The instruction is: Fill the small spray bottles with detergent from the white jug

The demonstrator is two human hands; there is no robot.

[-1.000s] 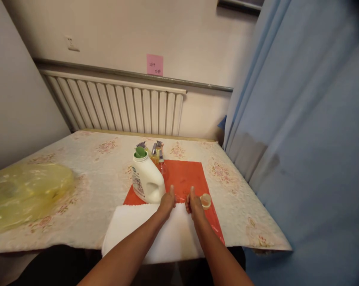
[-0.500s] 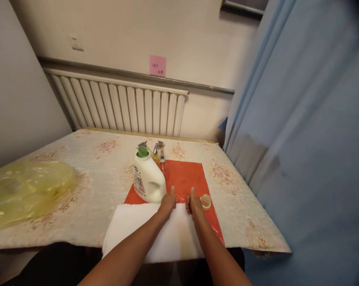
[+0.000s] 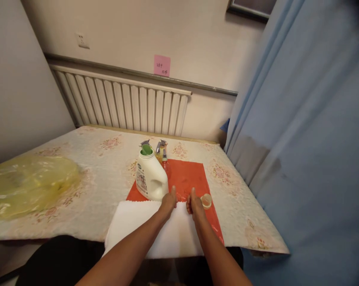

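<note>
My left hand (image 3: 168, 203) and my right hand (image 3: 195, 205) rest side by side on the far edge of a white cloth (image 3: 140, 228), each curled into a loose fist with the thumb up. Nothing shows inside either fist. The cloth overlaps an orange mat (image 3: 187, 176). A white detergent jug (image 3: 151, 178) with a green spout stands just left of my left hand. A small tan cap (image 3: 206, 201) lies right beside my right hand.
Two small spray bottles (image 3: 162, 153) stand behind the jug. A yellow plastic bag (image 3: 27, 184) lies at the table's left. The flowered tablecloth (image 3: 107, 167) covers the table, a white radiator (image 3: 122, 103) runs behind it, and a blue curtain (image 3: 301, 139) hangs at the right.
Both hands hold the same pose on the cloth. Only the camera view has drifted slightly left and down.
</note>
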